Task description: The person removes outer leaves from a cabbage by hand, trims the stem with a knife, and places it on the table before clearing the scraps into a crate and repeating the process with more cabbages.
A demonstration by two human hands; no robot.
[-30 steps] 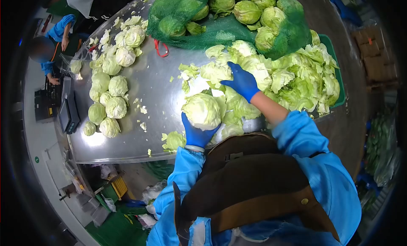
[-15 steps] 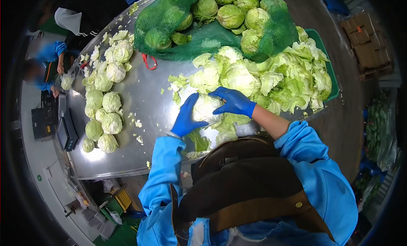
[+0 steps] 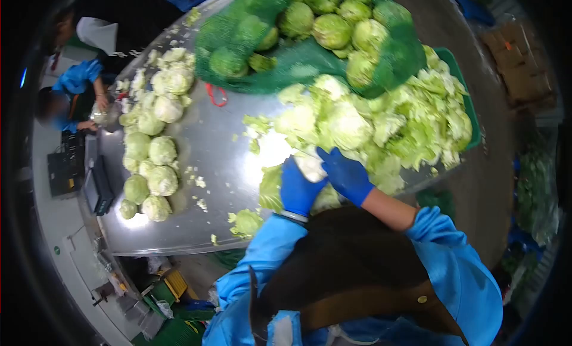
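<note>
Lettuce head [image 3: 310, 166]: one, held over the worktop [image 3: 226, 143] by its near edge; stripping of outer leaves looks to be the step in hand, and the next move seems to call for steadying this head while any loose leaf is peeled off.
Worktop: one, shiny metal.
Green net [image 3: 292, 75]: one, along the far edge, with at least ten heads [image 3: 331, 31] in it; mesh hides the exact count.
Leaf heap [image 3: 417, 119]: one, towards the right edge, too tangled to count by leaf.
Green crate [image 3: 473, 113]: one, at the right edge, its rim showing beyond the heap.
Pale heads [image 3: 162, 180]: about a dozen, overlapping, in a strip along the left edge.
Left grip [image 3: 298, 188]: one, gloved, grasping the head's left side.
Right grip [image 3: 347, 176]: one, gloved, fingers against the head's right side; whether they pinch a leaf, I cannot tell.
Red loop [image 3: 217, 95]: one, just beside the net.
Leaf scraps [image 3: 201, 182]: many, small, uncounted, near the pale heads.
</note>
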